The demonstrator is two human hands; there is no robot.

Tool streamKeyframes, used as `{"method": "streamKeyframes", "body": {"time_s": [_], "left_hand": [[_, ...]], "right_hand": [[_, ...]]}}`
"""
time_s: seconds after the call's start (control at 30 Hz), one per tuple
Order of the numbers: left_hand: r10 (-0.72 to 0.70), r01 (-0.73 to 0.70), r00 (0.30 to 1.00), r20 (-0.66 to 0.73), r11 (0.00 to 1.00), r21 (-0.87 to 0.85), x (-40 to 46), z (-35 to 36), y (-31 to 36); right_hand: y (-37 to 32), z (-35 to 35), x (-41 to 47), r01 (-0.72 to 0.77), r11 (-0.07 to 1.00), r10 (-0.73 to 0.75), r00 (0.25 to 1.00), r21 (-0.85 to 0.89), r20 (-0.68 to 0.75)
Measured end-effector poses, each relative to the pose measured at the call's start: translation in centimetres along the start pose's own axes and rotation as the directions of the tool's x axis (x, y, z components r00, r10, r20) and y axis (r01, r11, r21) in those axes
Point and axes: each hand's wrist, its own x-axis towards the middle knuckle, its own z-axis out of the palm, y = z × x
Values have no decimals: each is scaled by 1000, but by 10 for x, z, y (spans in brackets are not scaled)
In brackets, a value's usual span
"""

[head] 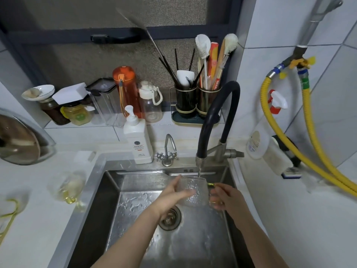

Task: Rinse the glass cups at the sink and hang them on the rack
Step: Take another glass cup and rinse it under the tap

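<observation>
A clear textured glass cup (194, 192) with a gold handle is held over the steel sink (108, 192), under a thin stream of water from the black faucet (214, 115). My left hand (173, 196) wraps the cup's left side. My right hand (227, 197) grips the gold handle on its right side. Two more glass cups (70, 190) with gold handles stand on the white counter left of the sink. A gold wire rack (9, 215) shows partly at the left edge.
A white soap pump bottle (138, 140) and a small steel tap (168, 151) stand behind the sink. Jars, bottles and a utensil holder (197, 101) line the ledge. A pot lid (19, 140) leans at left. Yellow hoses (309, 140) hang at right.
</observation>
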Motion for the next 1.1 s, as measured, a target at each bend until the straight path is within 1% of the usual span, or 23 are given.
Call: {"method": "streamKeyframes", "body": {"time_s": [0.1, 0.17, 0.3, 0.33, 0.4, 0.5, 0.57, 0.63, 0.7, 0.77, 0.83, 0.93, 1.0, 1.1], "left_hand": [[81, -85, 996, 38, 991, 99, 5, 7, 3], [139, -147, 988, 66, 979, 139, 3, 15, 4], [154, -159, 987, 54, 983, 88, -2, 8, -12], [160, -164, 986, 42, 982, 98, -2, 3, -12], [176, -178, 984, 24, 973, 145, 0, -4, -5], [239, -240, 971, 29, 952, 191, 6, 5, 10], [231, -234, 972, 42, 952, 197, 7, 18, 11], [208, -220, 975, 81, 958, 184, 3, 23, 0], [169, -190, 978, 123, 963, 191, -7, 13, -13], [121, -149, 982, 143, 968, 201, -14, -4, -19], [118, -149, 983, 139, 959, 240, -13, -17, -14], [156, -201, 972, 174, 937, 284, -3, -10, 4], [172, -225, 964, 204, 934, 277, -1, 5, 11], [144, -188, 968, 204, 958, 216, -4, 10, -3]], "right_hand": [[-4, -10, -5, 28, 996, -27, 1000, 80, -7], [2, -18, -10, 35, 997, -33, 999, 72, -31], [12, -10, -10, 45, 999, -45, 999, 20, -12], [12, -4, -7, 56, 998, -56, 998, 14, -4], [6, 4, -3, 75, 996, -75, 997, 39, -3], [1, 1, -2, 85, 990, -78, 994, 109, -71], [7, -8, -8, 89, 988, -73, 990, 129, -119], [18, -11, -18, 49, 988, -28, 989, 145, -144], [27, -2, -28, 2, 991, 15, 992, 137, -122], [27, 13, -32, -21, 991, 29, 998, 130, -58], [21, 24, -26, -22, 994, 27, 999, 111, -46], [11, 15, -18, 17, 991, -2, 994, 129, -111], [12, 3, -20, 41, 992, -23, 989, 118, -146], [24, -3, -27, 15, 993, 0, 991, 115, -131]]}}
